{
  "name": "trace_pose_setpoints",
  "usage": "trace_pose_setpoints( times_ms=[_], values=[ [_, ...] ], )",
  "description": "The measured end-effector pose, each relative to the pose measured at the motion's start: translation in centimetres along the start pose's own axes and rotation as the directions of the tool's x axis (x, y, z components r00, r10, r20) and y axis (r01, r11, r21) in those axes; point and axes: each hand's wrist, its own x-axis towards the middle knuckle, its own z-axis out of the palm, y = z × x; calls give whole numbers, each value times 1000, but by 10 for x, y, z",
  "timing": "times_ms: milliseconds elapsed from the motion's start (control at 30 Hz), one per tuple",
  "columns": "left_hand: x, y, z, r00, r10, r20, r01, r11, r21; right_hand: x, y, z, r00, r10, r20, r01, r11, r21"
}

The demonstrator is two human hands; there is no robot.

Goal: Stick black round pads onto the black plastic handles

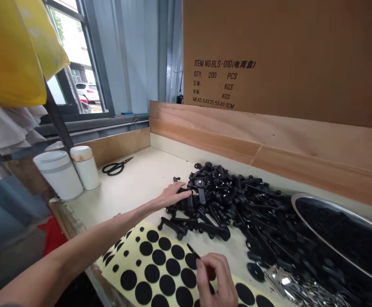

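Note:
My left hand (175,194) reaches to the left edge of a heap of black plastic parts (219,183), its thumb and fingers stretched apart around the parts there. Whether it touches one is hard to see. Low in the view, my right hand (218,279) is closed in a pinch. A thin black piece (193,250), which looks like a round pad seen edge-on, sticks out from its fingertips. Beneath lies a pale yellow backing sheet (109,273) with several rows of round black adhesive pads (152,273), large and small.
At right stands a metal bowl (320,197) full of dark parts, with small shiny metal pieces (304,285) in front. Black scissors (115,167) and two white containers (58,175) (86,167) sit at left. Wooden boards (205,136) edge the table; a large cardboard box (285,55) rises behind.

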Motion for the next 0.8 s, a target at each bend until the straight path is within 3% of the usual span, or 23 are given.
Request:
trace_pose_setpoints(
  times_ms=[100,200,400,467,600,667,733,767,800],
  values=[
    [-50,4,-8,995,92,-26,-89,992,92,9,3,-6,978,207,-19,-206,977,58],
    [-89,0,-2,984,177,5,-174,968,179,15,9,-7,921,390,1,-387,913,130],
    [-106,-6,7,949,314,-26,-299,924,240,20,10,-3,851,509,130,-524,808,268],
    [-108,-1,6,905,423,-51,-400,885,237,21,6,-2,839,516,170,-542,773,330],
    [-118,16,13,774,608,-175,-594,794,132,22,-2,0,853,452,259,-521,750,408],
    [-126,27,23,811,502,-301,-536,843,-39,22,-6,0,871,433,231,-491,766,415],
    [-134,40,33,909,158,-386,-302,888,-347,20,-9,-2,891,425,158,-452,803,388],
    [-137,47,37,942,-56,-332,-144,824,-547,19,-10,-3,905,409,117,-422,835,353],
    [-141,55,41,949,-239,-206,11,679,-734,17,-11,-4,924,375,79,-380,874,303]
  ],
)
